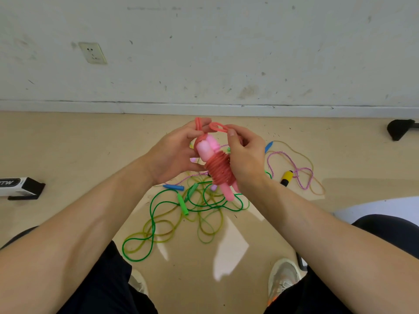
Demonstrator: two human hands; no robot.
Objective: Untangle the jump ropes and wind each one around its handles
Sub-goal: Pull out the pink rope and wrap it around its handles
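Left hand (174, 150) grips pink handles (207, 147) – red rope (219, 168) coiled round; right hand (243, 152) pinches rope loop (217, 127); green rope (172, 214) mid-floor.

Both bare forearms (90, 211) reached forward, converging. The left grip (179, 150) pinched a loop of the red rope (218, 168); the right grip (244, 152) pinched another, fingers curled.

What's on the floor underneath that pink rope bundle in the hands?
A tangle of ropes: a green rope with green handles, a blue handle and a purple braided rope. The left hand, right hand and pink bundle cover its middle.
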